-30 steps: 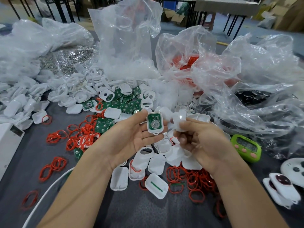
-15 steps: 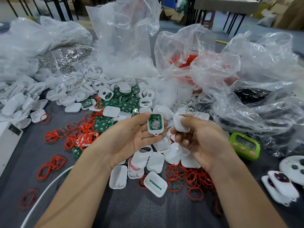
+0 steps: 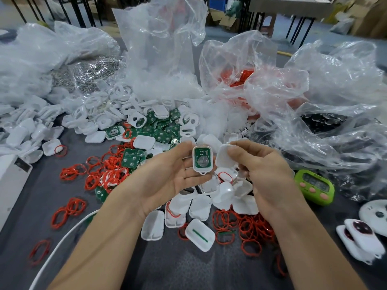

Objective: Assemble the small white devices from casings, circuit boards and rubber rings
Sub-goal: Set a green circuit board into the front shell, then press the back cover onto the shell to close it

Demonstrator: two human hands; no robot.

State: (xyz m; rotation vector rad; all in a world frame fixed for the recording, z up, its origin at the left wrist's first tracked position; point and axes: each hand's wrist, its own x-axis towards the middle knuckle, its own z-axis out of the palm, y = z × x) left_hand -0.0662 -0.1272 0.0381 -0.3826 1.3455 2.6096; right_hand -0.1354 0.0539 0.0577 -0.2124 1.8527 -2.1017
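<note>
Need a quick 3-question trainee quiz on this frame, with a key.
1. Fill in: the green timer lies to the ___ of the right hand.
2. True or false: the left hand holds a casing with a board seated in it.
3. The right hand pinches: A) nothing B) a white cover C) the timer.

Key: 1 right; 2 true; 3 B.
</note>
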